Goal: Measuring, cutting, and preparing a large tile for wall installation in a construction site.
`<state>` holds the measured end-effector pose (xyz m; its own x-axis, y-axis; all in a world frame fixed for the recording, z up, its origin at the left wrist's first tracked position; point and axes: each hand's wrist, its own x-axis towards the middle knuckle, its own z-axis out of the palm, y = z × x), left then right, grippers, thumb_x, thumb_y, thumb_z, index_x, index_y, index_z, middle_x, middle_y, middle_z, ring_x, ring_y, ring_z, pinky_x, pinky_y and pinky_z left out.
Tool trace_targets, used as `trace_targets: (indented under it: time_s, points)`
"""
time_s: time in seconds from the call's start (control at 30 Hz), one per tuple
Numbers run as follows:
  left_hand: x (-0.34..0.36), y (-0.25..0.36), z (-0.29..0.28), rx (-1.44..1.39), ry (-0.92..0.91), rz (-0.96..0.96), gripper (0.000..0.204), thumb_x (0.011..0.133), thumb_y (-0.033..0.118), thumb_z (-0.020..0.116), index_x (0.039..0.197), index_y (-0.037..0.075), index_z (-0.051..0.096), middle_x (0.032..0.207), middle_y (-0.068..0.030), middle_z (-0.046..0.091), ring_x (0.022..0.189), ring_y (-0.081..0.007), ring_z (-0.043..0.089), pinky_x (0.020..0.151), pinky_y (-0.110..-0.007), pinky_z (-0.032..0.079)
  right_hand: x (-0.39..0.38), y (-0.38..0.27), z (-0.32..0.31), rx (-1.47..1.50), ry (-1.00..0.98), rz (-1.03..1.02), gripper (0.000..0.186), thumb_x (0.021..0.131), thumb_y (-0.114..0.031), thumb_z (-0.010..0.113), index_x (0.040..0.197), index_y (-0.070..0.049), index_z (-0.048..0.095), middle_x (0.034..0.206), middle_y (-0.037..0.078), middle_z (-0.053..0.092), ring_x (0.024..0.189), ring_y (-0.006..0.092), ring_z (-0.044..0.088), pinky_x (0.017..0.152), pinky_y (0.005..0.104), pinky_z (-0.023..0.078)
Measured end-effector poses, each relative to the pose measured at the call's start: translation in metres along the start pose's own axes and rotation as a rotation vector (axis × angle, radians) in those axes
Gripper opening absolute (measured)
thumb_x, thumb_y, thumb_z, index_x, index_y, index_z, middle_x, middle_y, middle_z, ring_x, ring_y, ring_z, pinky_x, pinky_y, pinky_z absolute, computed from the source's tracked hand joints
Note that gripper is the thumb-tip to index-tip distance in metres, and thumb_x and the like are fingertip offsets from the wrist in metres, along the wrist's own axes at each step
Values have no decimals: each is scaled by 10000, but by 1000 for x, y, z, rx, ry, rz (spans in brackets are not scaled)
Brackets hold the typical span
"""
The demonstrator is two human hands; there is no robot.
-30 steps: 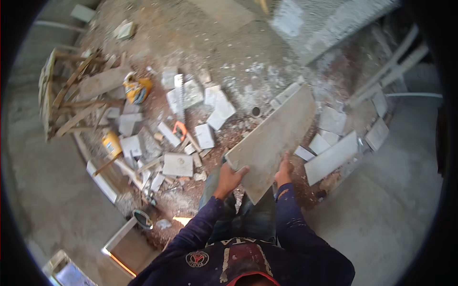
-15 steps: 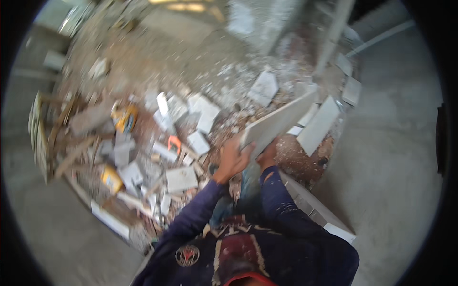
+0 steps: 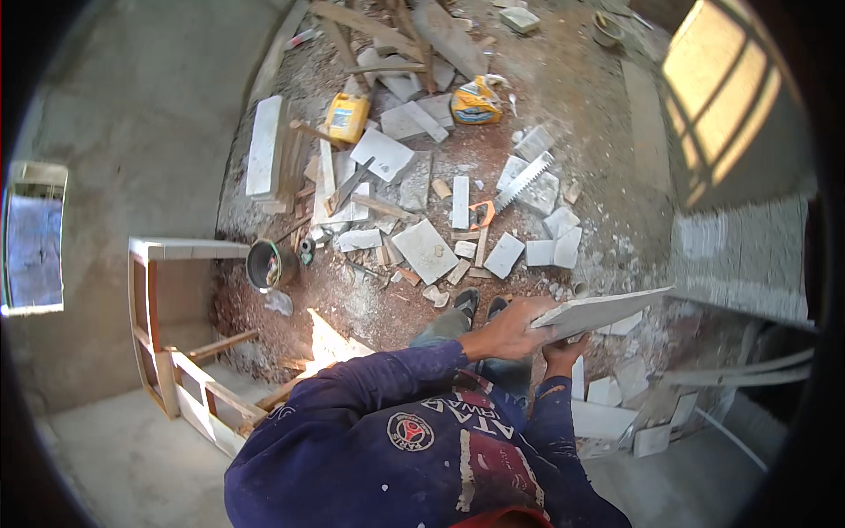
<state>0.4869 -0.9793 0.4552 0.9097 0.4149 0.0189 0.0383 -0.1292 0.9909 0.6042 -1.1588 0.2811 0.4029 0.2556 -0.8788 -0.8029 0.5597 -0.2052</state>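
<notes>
Large flat grey stone tile (image 3: 607, 310) held level, edge-on, over rubble-strewn floor (image 3: 370, 299): left hand (image 3: 509, 327) clamped on top, right hand (image 3: 562, 354) gripping underneath, sharing the load.

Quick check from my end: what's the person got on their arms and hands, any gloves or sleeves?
No gloves: the left hand and right hand are bare. Both arms are in long dark navy sleeves reaching the wrists, speckled with pale dust or paint spots. The same top carries a round red-and-white emblem and white lettering across the back. No watch or wristband shows.
</notes>
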Motion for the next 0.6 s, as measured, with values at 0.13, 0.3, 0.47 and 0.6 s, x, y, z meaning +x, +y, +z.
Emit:
trace_targets:
  time_s: [0.13,0.3,0.47,0.6]
  points:
    - [-34,22,-58,52,175,-44,316,862,172,667,1096,-35,626,970,-257,638,906,-435,618,795,-436,482,41,43,60,-285,-190,-20,728,927,-679,396,1414,-145,484,1400,111,531,1268,316,513,1079,525,380]
    - [-137,28,-112,58,657,-253,350,872,154,686,1174,-15,633,1023,-182,687,955,-223,673,835,-350,506,30,139,148,-626,-344,-127,779,934,-700,396,1474,-138,416,1479,75,461,1297,292,477,1085,493,373]
    - [-191,0,-151,-403,1128,-93,447,868,275,741,1210,5,642,1101,-133,693,1047,-204,654,894,-340,505,-16,181,262,-765,-427,-461,766,901,-554,638,1330,68,515,1342,164,569,1140,330,603,973,490,512]
    - [-218,-30,-197,304,1066,-277,450,856,346,735,1161,28,642,1040,-161,683,976,-328,666,851,-375,507,-20,247,321,-906,-825,-580,680,918,-514,647,1267,64,562,1211,196,633,1011,301,658,877,414,558]
